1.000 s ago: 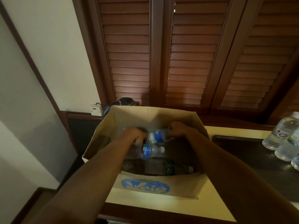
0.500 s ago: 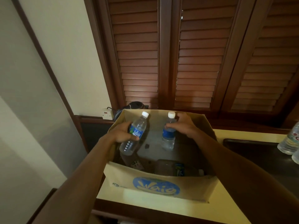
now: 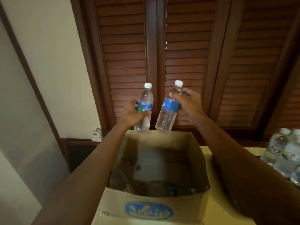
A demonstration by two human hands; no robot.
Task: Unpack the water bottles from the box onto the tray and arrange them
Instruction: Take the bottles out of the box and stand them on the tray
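Water bottles are seen in the one head view, two of them held up in the air above an open cardboard box (image 3: 151, 210). The left bottle (image 3: 144, 108) is held nearly upright by the left hand (image 3: 132, 113), whose fingers are wrapped tight around its blue label. The right bottle (image 3: 169, 108) is tilted, cap leaning right, and is clamped near its neck and label by the fingers of the right hand (image 3: 189, 101). Both bottle bases hang just above the far rim of the box, clear of it.

The box stands at the left end of a pale worktop (image 3: 217, 207). Inside it, against the near wall, at least one more bottle (image 3: 121, 182) is seen lying down; the contents there are dim and blurred, so a count cannot be given. At the right edge of the worktop a group of unpacked bottles (image 3: 285, 153) stands upright. The tray under them cannot be made out.

The lifting-out step is judged to be in hand. Next, both bottles would need to be carried rightward, set upright beside the standing group, and released without knocking their neighbours.
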